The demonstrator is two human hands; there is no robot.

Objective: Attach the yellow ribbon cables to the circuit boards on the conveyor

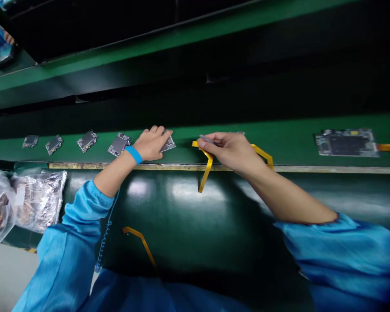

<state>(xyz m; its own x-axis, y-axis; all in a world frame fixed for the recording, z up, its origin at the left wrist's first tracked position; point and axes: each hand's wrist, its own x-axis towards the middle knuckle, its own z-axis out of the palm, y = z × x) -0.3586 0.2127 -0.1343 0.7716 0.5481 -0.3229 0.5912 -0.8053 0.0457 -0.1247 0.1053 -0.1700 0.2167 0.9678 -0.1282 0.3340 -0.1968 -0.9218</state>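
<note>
1. While the left hand [152, 143] partly covers a circuit board [170, 144] on the green ledge [292, 147], its grip cannot be told.
2. The right hand [234, 149] pinches a slim grey tool [206, 138], a yellow strip [206, 172] at its thumb.
3. Farther left, more boards [119, 144] lie above plastic bags [40, 199].

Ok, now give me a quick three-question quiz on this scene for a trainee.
1. Which wrist wears the blue band: a) left, b) right?
2. True or false: the plastic bags lie at the picture's right edge.
3. Fill in: the fingers of the left hand rest on a ____.

Key:
1. a, left.
2. False; the plastic bags lie at the left.
3. Circuit board.
</note>
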